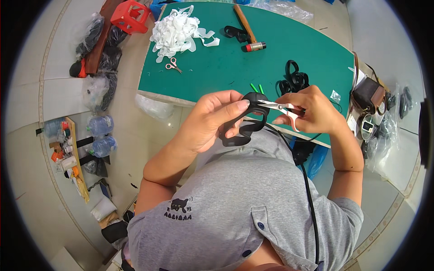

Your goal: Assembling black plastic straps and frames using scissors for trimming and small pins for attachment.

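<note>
My left hand (214, 115) is closed on a black, curved rubbery piece (239, 139) with loops, its thumb pressing near the upper end. In my right hand (312, 110) is a small pair of scissors (280, 107) with pale pink handles. The scissor blades point left and their tips meet the upper part of the black piece, close to my left thumb. Just beyond that spot two thin green sticks (257, 88) stick up; whether they join the black piece I cannot tell. More black looped pieces (296, 77) lie on the table beyond my right hand.
On the green table (212, 74) lie a heap of white strips (176, 34), a second pair of pink-handled scissors (173, 66), a hammer (248, 31) and a black piece (236, 33). A brown bag (368, 95) sits at the right. A black cable (309, 194) runs down my front.
</note>
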Demonstrator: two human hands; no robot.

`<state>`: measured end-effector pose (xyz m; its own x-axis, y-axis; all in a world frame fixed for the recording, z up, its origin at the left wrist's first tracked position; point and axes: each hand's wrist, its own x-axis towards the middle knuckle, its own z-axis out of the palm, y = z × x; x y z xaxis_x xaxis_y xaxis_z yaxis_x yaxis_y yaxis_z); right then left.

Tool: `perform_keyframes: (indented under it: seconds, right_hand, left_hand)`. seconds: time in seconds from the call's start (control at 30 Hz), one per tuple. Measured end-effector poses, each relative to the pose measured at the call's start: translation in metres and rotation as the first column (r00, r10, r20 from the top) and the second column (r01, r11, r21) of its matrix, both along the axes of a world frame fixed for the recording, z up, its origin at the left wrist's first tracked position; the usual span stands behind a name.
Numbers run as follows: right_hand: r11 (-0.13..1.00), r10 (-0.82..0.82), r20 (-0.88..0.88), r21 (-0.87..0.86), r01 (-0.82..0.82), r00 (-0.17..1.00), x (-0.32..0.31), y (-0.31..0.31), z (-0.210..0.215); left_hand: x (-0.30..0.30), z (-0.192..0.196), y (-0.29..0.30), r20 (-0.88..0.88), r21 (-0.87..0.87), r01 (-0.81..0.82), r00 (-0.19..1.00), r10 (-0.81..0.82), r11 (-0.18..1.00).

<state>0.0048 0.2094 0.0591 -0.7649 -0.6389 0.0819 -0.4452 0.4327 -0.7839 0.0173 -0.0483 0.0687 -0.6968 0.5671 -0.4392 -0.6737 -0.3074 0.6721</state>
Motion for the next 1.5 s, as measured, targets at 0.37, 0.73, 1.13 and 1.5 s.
perform_keyframes:
  seconds: [0.37,0.73,1.13,1.5]
  right_hand:
    - [0.875,-0.182,0.167,-0.422,0.237,0.969,0.011,-0.049,-0.021]
    - [0.896,0.084,0.057,-0.442,-0.050,0.995,0.012,-0.035,-0.019]
    - [0.949,-0.312,0.117,-0.002,0.314,0.943,0.017,-0.032,-0.020]
    - [0.966,-0.241,0.183,-0.054,0.254,0.953,0.015,-0.030,-0.015]
  left_hand:
    - [0.006,-0.014,0.007,-0.269,-0.203,-0.122,0.961,0.064,0.972]
    - [0.008,-0.025,-0.002,-0.310,-0.023,-0.249,0.923,0.230,0.968]
    - [0.014,-0.015,0.004,-0.527,-0.164,-0.305,0.831,0.178,0.938]
    - [0.016,-0.003,0.003,-0.597,-0.321,-0.258,0.802,0.017,0.911]
